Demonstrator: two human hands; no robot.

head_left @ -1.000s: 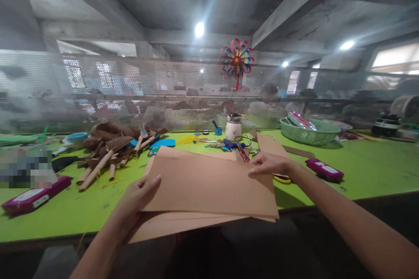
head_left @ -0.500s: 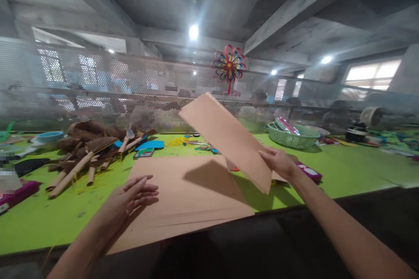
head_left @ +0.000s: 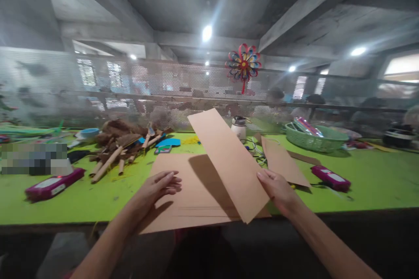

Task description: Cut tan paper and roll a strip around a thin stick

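A stack of tan card sheets point(head_left: 183, 196) lies on the green table point(head_left: 81, 200), overhanging its near edge. My right hand point(head_left: 278, 189) grips the right edge of one tan sheet point(head_left: 229, 161) and holds it tilted up above the stack. My left hand point(head_left: 157, 189) rests over the left part of the stack with its fingers stretched out and nothing held in them.
A heap of brown paper rolls point(head_left: 118, 148) lies at the back left. Pink cases sit at the left point(head_left: 54, 185) and right point(head_left: 330, 178). A green basket point(head_left: 314, 137), a white jar point(head_left: 238, 127) and another tan sheet point(head_left: 283, 161) stand behind. A mesh screen point(head_left: 131, 91) backs the table.
My right hand lifted the top sheet off the stack and has brought it lower and nearer. My left hand let go of the sheet's edge and now lies open over the stack.
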